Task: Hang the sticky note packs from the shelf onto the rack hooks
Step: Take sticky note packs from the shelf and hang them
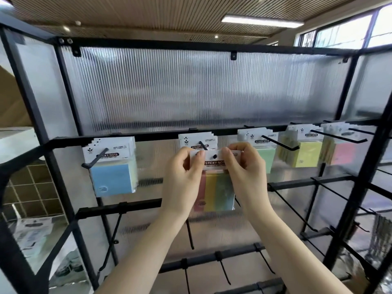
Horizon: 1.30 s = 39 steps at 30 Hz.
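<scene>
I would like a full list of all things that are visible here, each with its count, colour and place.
held sticky note pack: one, pink, yellow and green strips, white header, at the second hook's tip
hook: one of five loaded, black, top bar
blue packs: one stack, leftmost hook
packs behind the held one: one stack, white headers, note colour hidden
green packs: one stack, third hook
yellow packs: one stack, fourth hook
pink packs: one stack, rightmost hook
rack: one, black frame, ribbed clear panels
empty hooks: several, black, lower bars
left hand: pinches header's left end
right hand: pinches header's right end
</scene>
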Each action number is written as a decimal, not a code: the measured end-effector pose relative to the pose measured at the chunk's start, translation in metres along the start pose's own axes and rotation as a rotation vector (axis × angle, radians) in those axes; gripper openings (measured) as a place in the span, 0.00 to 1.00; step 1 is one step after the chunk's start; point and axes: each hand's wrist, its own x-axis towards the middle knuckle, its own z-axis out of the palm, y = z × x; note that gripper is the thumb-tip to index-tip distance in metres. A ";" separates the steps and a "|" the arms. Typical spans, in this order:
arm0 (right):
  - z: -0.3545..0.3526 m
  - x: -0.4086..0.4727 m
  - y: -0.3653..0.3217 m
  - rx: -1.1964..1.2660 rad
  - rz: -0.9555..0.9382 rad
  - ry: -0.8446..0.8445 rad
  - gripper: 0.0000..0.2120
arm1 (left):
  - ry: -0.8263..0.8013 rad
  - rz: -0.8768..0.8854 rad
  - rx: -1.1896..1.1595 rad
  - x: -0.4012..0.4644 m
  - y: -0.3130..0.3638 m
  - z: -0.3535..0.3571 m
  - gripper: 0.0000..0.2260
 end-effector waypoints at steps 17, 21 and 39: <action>0.016 0.017 0.055 -0.204 0.139 0.032 0.17 | 0.203 0.320 0.523 0.004 -0.060 0.005 0.05; 0.020 0.020 0.070 -0.244 0.186 -0.012 0.17 | 0.131 0.342 0.659 0.003 -0.068 0.002 0.08; 0.013 -0.023 0.105 -0.506 0.603 -0.449 0.12 | -0.278 -0.160 0.735 -0.050 -0.103 -0.027 0.13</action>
